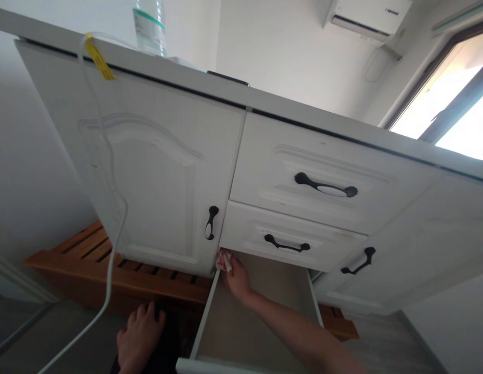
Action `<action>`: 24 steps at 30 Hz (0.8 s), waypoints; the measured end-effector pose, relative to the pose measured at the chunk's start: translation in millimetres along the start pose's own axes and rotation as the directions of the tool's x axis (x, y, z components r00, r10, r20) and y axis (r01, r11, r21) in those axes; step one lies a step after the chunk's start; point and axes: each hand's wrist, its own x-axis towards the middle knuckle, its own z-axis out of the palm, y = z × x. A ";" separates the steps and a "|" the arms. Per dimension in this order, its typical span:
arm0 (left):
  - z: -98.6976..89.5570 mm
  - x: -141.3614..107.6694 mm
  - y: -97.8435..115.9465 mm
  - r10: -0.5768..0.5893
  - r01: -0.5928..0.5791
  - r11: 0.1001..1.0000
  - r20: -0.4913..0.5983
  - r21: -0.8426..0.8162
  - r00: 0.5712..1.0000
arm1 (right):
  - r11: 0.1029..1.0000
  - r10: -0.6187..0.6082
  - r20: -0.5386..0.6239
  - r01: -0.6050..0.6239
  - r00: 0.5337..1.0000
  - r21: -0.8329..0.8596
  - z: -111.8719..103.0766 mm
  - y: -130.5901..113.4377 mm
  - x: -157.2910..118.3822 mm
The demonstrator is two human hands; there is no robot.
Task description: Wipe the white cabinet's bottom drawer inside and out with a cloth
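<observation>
My right hand (238,280) is closed on a pink and white cloth (224,260), at the back left corner of an open drawer (257,332). The cloth touches the drawer's left side near the cabinet front. The drawer is pulled out, and its bare pale bottom shows around my forearm. At the lower left, my left hand (140,330) rests on something dark, its fingers bent and a little apart, with nothing seen in it.
Above the open drawer are two closed drawers (304,156) with dark handles. A cabinet door (148,182) is at left, with a white cable (111,270) hanging before it. A slatted wooden stand (148,280) lies below. A bottle (150,28) stands on the countertop (304,111).
</observation>
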 end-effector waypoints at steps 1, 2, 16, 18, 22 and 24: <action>-1.0 0.9 3.7 0.007 -0.007 1.000 0.008 0.005 1.000 | 1.000 -0.017 0.045 0.016 0.999 0.026 -4.1 -3.4 -19.1; -1.7 1.5 7.2 0.014 -0.014 1.000 0.015 0.008 1.000 | 0.997 -0.044 0.112 0.037 0.993 0.063 -8.5 -7.4 -38.5; 14.9 -0.4 -10.1 -0.015 0.017 0.999 -0.044 0.027 0.999 | 0.799 -0.422 0.260 0.492 0.868 -0.346 -33.3 22.8 -49.5; 15.8 1.4 -12.6 -0.018 0.019 0.999 -0.045 0.027 0.999 | 0.784 -0.397 0.205 0.447 0.894 -0.430 -45.1 30.0 -26.3; 18.2 5.0 -8.3 0.002 -0.001 1.000 -0.046 0.010 0.999 | 0.897 -0.298 0.165 0.335 0.940 -0.288 -60.3 25.1 24.9; 18.8 6.0 -4.1 0.016 -0.017 1.000 -0.047 -0.004 0.999 | 0.932 -0.255 0.120 0.277 0.959 -0.235 -58.7 18.5 48.7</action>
